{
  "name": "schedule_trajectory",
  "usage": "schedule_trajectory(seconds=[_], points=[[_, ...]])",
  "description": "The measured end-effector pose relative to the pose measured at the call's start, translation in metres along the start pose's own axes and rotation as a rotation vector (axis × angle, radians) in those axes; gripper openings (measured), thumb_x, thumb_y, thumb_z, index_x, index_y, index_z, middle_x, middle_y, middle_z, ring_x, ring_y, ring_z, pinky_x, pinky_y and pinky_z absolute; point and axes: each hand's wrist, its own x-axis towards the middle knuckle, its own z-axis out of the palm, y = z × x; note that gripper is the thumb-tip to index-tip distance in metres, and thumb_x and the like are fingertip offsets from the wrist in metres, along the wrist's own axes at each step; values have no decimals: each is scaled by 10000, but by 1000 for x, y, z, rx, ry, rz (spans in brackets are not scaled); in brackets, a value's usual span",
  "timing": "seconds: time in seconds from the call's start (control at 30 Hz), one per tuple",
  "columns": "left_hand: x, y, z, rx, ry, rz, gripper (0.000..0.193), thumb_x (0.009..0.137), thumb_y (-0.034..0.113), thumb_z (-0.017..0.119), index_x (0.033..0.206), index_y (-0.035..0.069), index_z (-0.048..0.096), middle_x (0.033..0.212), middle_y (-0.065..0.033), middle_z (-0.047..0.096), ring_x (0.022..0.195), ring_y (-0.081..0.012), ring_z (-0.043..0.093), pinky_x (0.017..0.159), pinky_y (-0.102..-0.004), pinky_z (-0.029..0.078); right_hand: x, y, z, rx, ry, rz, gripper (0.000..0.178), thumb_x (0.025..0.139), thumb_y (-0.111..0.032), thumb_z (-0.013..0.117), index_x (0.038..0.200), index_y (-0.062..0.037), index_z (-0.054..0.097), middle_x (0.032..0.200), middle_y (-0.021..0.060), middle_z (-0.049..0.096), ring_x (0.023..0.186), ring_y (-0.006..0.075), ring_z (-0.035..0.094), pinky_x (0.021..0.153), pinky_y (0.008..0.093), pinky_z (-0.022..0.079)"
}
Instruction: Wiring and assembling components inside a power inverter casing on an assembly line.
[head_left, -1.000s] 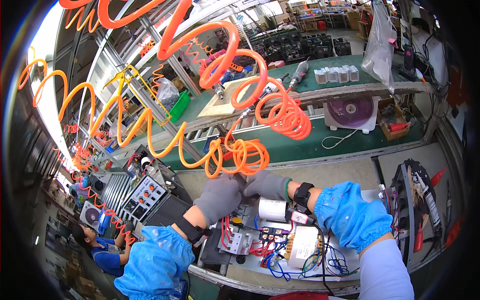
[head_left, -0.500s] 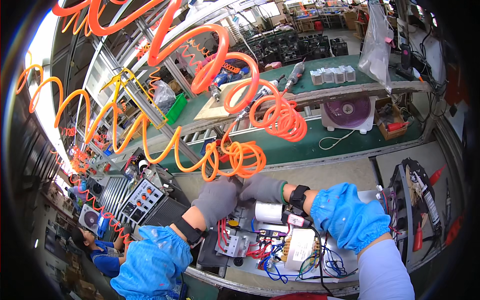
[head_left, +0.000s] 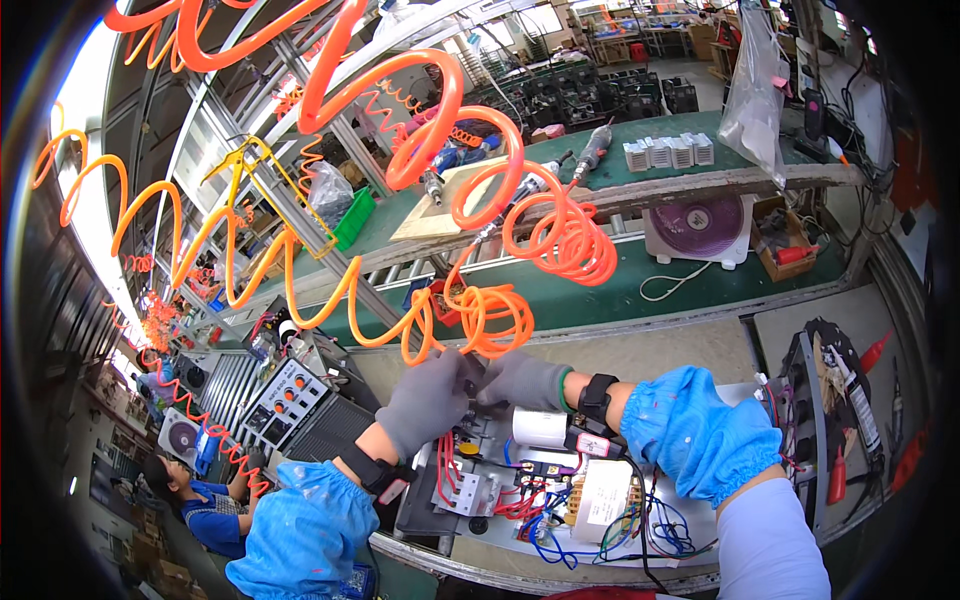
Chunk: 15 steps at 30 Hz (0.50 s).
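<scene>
My left hand (head_left: 428, 405), in a grey glove, is closed at the far edge of an open electrical chassis (head_left: 455, 522). Its curled fingers meet those of my right hand (head_left: 525, 382), gloved alike and also closed. A small dark part shows between the fingertips, too hidden to name. Just below my right hand lies a white cylinder (head_left: 538, 428). Nearer to me on the chassis are a white-wrapped transformer (head_left: 606, 492), a terminal block with red wires (head_left: 462, 492) and blue wires (head_left: 548, 540).
Coiled orange air hoses (head_left: 490, 318) hang just beyond my hands. A control panel unit (head_left: 290, 395) stands at left, near a co-worker in blue (head_left: 212, 515). A metal bracket (head_left: 812, 430) and red-handled tools (head_left: 837, 475) lie at right. Power tools (head_left: 594, 150) rest on the green shelf.
My left hand has shifted slightly left and its wrist has turned a little. My right hand stays nearly in place, its fingers still close to the left ones.
</scene>
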Motion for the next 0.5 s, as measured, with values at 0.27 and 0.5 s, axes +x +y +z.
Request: schedule_trajectory(seconds=[0.27,0.5], points=[[-8,-9,-4,-274,-13,-92,312,715,126,702,987,32,583,765,-60,562,706,-184,572,663,-320,488,1,-4,5,84,14,48,275,767,-230,716,929,-8,713,841,138,687,781,230,647,732,350,491],[-12,-10,-7,-346,-22,-124,368,732,166,707,1037,2,585,786,-65,591,711,-164,574,669,-321,488,-3,-14,7,-13,62,60,275,751,-232,735,939,-32,719,884,140,695,864,245,662,772,348,497]])
